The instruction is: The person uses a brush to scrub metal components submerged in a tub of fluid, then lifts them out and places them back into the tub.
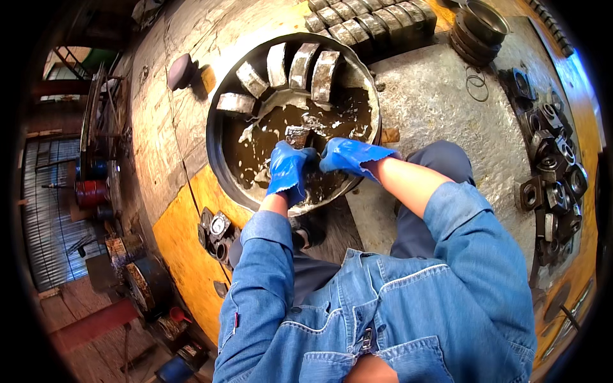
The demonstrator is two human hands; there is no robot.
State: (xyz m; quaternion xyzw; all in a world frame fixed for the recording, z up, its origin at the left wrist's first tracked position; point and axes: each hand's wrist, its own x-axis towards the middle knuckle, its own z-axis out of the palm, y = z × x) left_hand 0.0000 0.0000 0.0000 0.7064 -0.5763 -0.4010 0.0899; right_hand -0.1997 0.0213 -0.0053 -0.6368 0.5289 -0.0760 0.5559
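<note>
A wide round basin (216, 150) holds murky brown liquid with foam on it. Blue gloves cover both hands, which are over the near half of the basin. My left hand (287, 167) is closed at the near end of a wet, dark metal block (297, 135). Just to its right, my right hand (350, 155) has its fingers curled inward; whatever is in them is hidden by the glove and shadow. Several curved, grey metal blocks (276, 66) stand along the basin's far inner wall, partly in the liquid.
Rows of similar metal blocks (377, 27) are stacked beyond the basin. A round metal container (477, 35) stands at the far right, with thin wire rings (477, 88) nearby. Square metal housings (554, 169) lie along the right; more parts (218, 225) sit near my left arm.
</note>
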